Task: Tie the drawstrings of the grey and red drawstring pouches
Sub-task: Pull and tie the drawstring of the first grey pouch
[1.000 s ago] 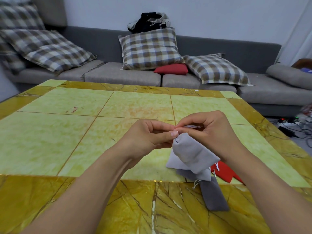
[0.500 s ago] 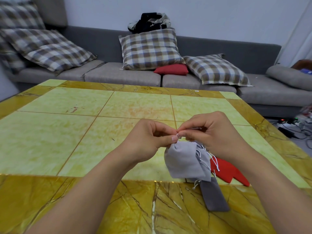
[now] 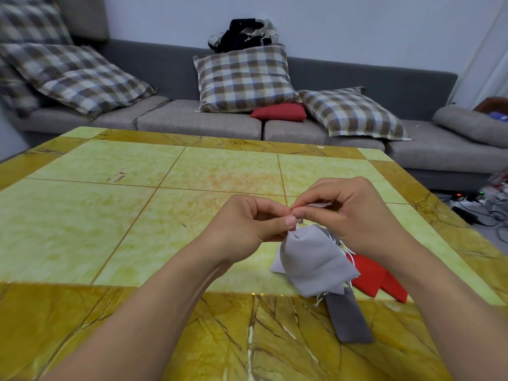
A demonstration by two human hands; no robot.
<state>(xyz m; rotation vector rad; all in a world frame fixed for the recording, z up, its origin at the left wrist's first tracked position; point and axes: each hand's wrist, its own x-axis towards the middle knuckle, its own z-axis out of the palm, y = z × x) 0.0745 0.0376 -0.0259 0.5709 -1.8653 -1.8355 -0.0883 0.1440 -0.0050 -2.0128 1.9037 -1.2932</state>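
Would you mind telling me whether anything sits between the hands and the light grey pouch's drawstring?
Nothing visible does: the left hand and right hand already pinch the drawstring at the gathered mouth of the light grey pouch.

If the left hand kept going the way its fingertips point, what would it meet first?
The left hand points right, toward the right hand; their fingertips already look to touch above the light grey pouch, so it would likely meet those fingers first. Depth is unclear.

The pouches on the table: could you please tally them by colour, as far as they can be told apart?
Light grey pouch, held up at its mouth by the left hand and right hand: 1
Dark grey pouch, flat on the table: 1
Red pouches, overlapping, count uncertain: at least 1
Total: at least 3
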